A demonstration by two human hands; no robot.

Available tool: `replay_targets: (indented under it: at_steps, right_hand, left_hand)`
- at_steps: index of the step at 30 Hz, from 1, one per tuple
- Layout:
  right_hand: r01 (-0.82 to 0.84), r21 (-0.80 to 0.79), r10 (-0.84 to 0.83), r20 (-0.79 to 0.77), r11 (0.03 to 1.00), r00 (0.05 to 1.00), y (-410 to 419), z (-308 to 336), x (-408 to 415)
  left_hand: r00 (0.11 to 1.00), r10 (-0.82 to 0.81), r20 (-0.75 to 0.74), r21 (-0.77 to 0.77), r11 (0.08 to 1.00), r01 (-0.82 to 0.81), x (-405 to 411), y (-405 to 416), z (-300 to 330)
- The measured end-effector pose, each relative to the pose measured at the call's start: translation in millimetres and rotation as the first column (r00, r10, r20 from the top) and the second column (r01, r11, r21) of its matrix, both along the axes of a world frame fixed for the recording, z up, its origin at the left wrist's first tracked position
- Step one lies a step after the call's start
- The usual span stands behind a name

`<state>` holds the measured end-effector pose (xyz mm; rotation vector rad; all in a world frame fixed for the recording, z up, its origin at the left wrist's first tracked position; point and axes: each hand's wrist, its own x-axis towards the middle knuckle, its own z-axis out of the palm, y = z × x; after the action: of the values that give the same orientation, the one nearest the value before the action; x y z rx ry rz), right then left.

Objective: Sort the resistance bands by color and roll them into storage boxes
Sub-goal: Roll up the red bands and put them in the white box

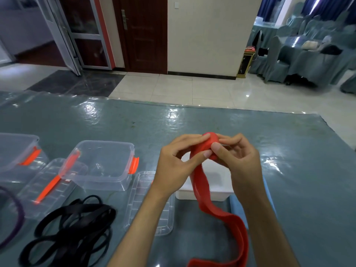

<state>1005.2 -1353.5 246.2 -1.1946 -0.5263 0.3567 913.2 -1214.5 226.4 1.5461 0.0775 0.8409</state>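
Now both pinching red band (217, 211) roll above white box (217, 192): left hand (176, 164) and right hand (238, 157) together; black bands (77, 228) piled left.

Your table (192, 122) wears a teal cloth under glossy clear plastic. On it you have two clear boxes (104, 166) with orange latches, two clear lids (152, 207), a white box (217, 189), black bands (77, 224) and a purple band (18, 214) at the left.

Glossy tiled floor (192, 87), dark wooden door (146, 35)
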Motion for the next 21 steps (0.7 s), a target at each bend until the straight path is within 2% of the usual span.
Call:
replay_targets:
  at_steps: [3, 6, 10, 13, 18, 21]
  right_hand:
    - [0.026, -0.037, -0.023, 0.079, 0.999, 0.997, -1.4, 7.7, 1.2]
    - [0.091, 0.009, -0.091, 0.134, 0.996, 0.987, 5.5, 12.2, -2.9]
    - [0.136, 0.089, -0.136, -0.001, 0.987, 0.991, 15.3, 6.1, -13.6]
    - [0.127, 0.066, -0.121, -0.080, 0.990, 0.989, 12.5, -4.2, -12.5]
    - [0.039, -0.053, -0.038, 0.031, 0.998, 0.999, 1.9, -6.1, -7.1]
    - [0.075, -0.021, -0.071, 0.149, 0.997, 0.986, 1.3, 4.3, -7.9]
  left_hand:
    - [0.999, 0.035, 0.015, -0.142, 0.989, -0.032, 0.4, -5.4, -0.9]
    - [0.994, 0.075, 0.076, -0.195, 0.979, -0.059, 6.3, -8.6, -1.4]
    - [0.997, 0.062, 0.049, -0.165, 0.985, -0.053, 9.2, -7.0, 1.9]
    - [0.999, 0.052, 0.007, -0.133, 0.990, -0.051, 5.1, -2.1, 2.9]
    - [1.000, -0.019, -0.006, -0.203, 0.979, 0.018, -4.5, 11.7, 0.9]
    - [0.999, -0.021, 0.030, -0.257, 0.966, 0.028, -1.0, 4.3, 3.9]
